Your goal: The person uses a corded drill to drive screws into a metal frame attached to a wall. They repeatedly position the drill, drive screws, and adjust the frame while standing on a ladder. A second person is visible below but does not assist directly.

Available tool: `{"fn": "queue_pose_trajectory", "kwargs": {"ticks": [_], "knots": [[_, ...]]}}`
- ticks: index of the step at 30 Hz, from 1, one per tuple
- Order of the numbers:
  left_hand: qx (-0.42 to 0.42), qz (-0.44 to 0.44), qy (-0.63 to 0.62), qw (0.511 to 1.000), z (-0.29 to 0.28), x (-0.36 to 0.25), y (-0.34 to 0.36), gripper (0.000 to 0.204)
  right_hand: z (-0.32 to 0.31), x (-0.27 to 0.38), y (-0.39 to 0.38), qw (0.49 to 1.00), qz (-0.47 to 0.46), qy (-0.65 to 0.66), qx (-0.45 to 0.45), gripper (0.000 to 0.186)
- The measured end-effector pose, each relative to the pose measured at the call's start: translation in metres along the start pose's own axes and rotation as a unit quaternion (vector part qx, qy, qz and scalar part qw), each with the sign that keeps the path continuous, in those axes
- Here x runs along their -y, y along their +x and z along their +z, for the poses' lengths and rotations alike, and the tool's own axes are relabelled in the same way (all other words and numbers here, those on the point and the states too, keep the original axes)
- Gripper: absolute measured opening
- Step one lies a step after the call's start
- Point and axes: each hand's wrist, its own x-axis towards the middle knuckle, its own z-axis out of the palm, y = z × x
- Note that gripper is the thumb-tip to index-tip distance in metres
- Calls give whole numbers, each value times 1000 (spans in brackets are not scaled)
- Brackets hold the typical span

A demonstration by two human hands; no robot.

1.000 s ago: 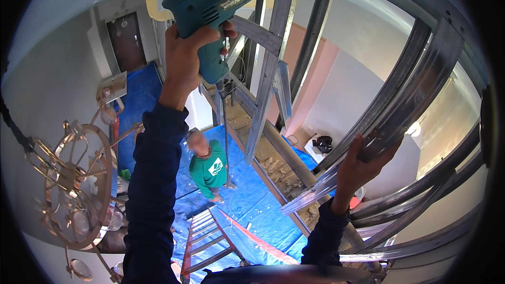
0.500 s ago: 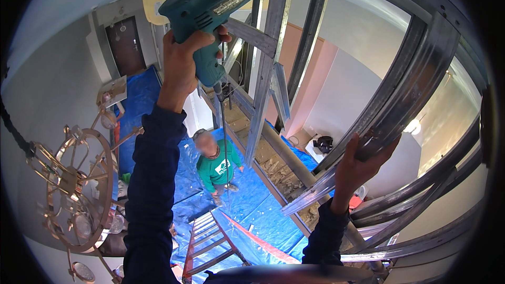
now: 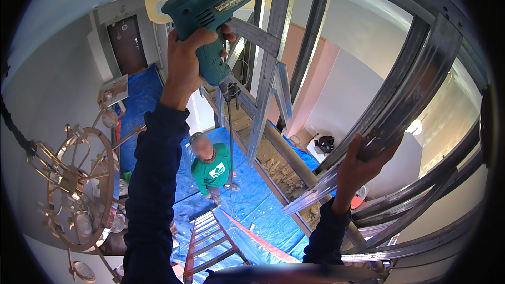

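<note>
High up in the view, my left hand [image 3: 184, 66] is wrapped round the handle of a dark green power drill [image 3: 213, 8]. A dark cord [image 3: 231, 142] hangs down from the base of the handle. The drill's front end is cut off by the upper edge, so its tip is hidden. On the right, my right hand [image 3: 357, 173] grips the lower end of a shiny metal stud [image 3: 421, 81], with its thumb and fingers around the sides. That stud slants up to the curved metal framing overhead.
Metal uprights [image 3: 273, 47] stand between my hands. A round chandelier [image 3: 71, 181] hangs at left. Far below, a person in a green top [image 3: 213, 171] stands on blue sheeting [image 3: 258, 205] near an orange ladder [image 3: 213, 242]. A debris-covered ledge [image 3: 279, 173] runs beneath the framing.
My left hand and the drill have shifted slightly right in view, still gripped. The person below has moved a little left and down. My right hand stays on the stud.
</note>
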Motion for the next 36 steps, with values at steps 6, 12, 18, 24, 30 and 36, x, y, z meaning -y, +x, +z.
{"fn": "queue_pose_trajectory", "kwargs": {"ticks": [6, 12, 18, 24, 30, 36], "knots": [[2, -12, -14, 1000, -2, -11, 6, 37, 0, 1, 1, 1000, -5, -6, -5, 84], [6, -10, 9, 1000, -3, -14, 9, 36, 2, 2, 0, 1000, 8, -14, -10, 83], [1, 1, 3, 1000, -4, -8, 6, 31, 1, 2, -1, 1000, 15, 2, -11, 83], [11, 9, 6, 1000, -9, -2, 1, 42, 4, -3, 0, 1000, 10, 0, -15, 84], [19, 21, -47, 998, -6, 16, -1, 51, -3, 15, -18, 960, -100, -222, -139, 75], [24, 11, -32, 999, 6, 24, 5, 51, 120, 102, 37, 907, 131, 391, 80, 40]]}}
